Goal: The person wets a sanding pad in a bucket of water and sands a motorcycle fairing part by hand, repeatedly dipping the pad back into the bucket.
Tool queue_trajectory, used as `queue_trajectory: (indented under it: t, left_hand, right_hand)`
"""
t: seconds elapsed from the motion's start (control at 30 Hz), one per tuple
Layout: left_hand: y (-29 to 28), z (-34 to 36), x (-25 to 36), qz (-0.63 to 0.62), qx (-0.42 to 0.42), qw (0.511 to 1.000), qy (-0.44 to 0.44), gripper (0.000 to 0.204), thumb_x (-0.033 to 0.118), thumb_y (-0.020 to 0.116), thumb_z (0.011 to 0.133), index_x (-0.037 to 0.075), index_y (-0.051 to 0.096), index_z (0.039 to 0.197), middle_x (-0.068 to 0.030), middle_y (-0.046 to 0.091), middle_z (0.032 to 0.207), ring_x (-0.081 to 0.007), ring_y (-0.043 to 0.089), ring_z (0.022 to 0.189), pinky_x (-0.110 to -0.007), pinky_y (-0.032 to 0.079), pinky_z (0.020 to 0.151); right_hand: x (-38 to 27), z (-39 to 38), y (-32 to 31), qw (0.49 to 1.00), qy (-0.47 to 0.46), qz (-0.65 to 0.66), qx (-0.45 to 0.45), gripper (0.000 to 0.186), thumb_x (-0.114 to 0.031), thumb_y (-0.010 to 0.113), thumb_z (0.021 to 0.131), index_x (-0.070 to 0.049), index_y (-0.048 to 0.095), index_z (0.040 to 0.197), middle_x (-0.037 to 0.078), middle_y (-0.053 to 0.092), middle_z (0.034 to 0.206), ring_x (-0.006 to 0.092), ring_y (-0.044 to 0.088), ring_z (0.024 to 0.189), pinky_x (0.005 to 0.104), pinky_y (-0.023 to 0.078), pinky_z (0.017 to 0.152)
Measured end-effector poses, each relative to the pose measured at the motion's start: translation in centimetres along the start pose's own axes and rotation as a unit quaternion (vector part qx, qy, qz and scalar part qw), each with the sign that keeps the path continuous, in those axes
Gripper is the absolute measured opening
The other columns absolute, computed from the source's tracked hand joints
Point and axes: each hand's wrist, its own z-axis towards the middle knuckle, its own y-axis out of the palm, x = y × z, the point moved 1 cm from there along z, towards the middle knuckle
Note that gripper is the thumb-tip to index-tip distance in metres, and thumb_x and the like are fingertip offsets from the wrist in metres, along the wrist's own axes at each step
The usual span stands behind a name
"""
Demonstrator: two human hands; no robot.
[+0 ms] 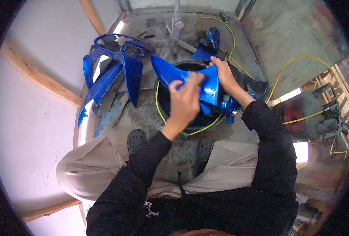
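Note:
A glossy blue curved plastic panel (210,84), pointed at its left end, is tilted over a black round tub (164,108). My right hand (223,74) grips the panel's upper right edge, thumb on top and the other fingers hidden behind it. Against the panel's front face is my left hand (183,103), its fingertips smeared by motion. Whether it holds anything small I cannot make out. More blue plastic parts (228,105) show beside the panel at the tub's right rim.
At the left a large blue fairing (132,74) leans near the white wall. A yellow hose (234,43) loops round the tub and across to a dark red-and-black machine (300,114) at the right. A grey metal post (177,27) stands behind. My dark clogs (136,141) are on the floor.

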Motion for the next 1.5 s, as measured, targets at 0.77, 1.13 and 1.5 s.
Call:
queue_trajectory:
  t: [0.77,1.13,1.5]
  left_hand:
    - [-1.7,-0.2,-1.6,0.027,0.043,0.994,-0.095,0.034,0.004,0.054,0.097,0.01,0.065,0.128,-0.0068,0.07,0.129,-0.022,0.065,0.114,-0.04,0.039,0.099]
    - [-2.7,-0.5,-4.6,0.052,0.076,0.983,-0.161,0.03,0.009,0.053,0.099,0.008,0.063,0.127,-0.0085,0.069,0.126,-0.0231,0.064,0.111,-0.041,0.035,0.099]
    - [-1.5,-0.7,-0.4,-0.011,0.009,0.999,-0.034,0.031,0.006,0.055,0.096,0.008,0.065,0.126,-0.0104,0.07,0.127,-0.02,0.068,0.113,-0.042,0.034,0.101]
  right_hand:
    - [-3.5,-1.0,0.7,0.997,0.041,0.062,-0.018,0.038,-0.031,0.043,0.105,0.002,0.062,0.112,0.025,0.068,0.097,0.0379,0.064,0.093,0.0454,0.048,0.082]
    - [-5.8,-1.5,-0.2,0.999,-0.011,-0.048,-0.015,0.043,-0.031,0.041,0.106,0.007,0.062,0.103,0.019,0.069,0.083,0.0347,0.065,0.077,0.0446,0.05,0.077]
    - [-7.9,-2.6,-2.6,0.991,-0.004,-0.043,-0.123,0.062,-0.051,0.037,0.107,0.005,0.066,0.102,0.022,0.065,0.099,0.0307,0.059,0.098,0.0378,0.045,0.087]
